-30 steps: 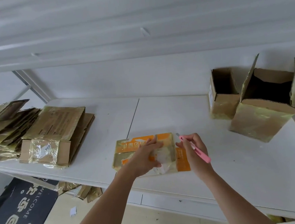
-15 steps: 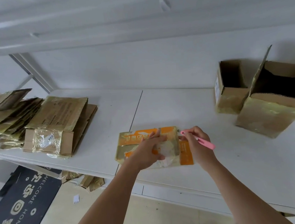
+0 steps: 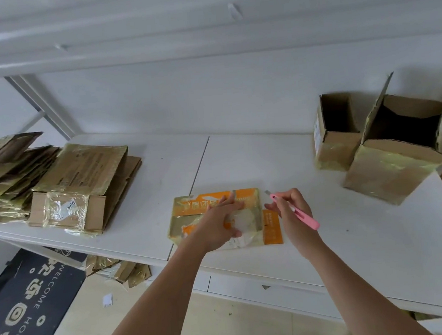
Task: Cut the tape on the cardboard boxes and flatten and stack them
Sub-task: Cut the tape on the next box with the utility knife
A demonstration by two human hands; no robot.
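An orange and white taped box [image 3: 191, 210] lies flat near the front edge of the white table [image 3: 380, 233]. My left hand [image 3: 220, 222] presses down on its top with straight fingers. My right hand [image 3: 290, 209] grips a pink utility knife [image 3: 297, 211], its small blade pointing up-left, just past the box's right edge. An orange flap [image 3: 272, 227] sticks out from the box's right side beneath that hand.
Flattened taped boxes [image 3: 80, 187] lie stacked at the table's left, with a second pile [image 3: 9, 175] behind them. Two open upright boxes, a small box [image 3: 335, 141] and a large box [image 3: 393, 163], stand at the back right. More cardboard scraps [image 3: 122, 272] and a dark doormat [image 3: 21, 310] lie on the floor.
My right hand with the knife has drawn slightly right, off the box's top-right corner. My left hand keeps pressing on the box. The view has shifted a little.
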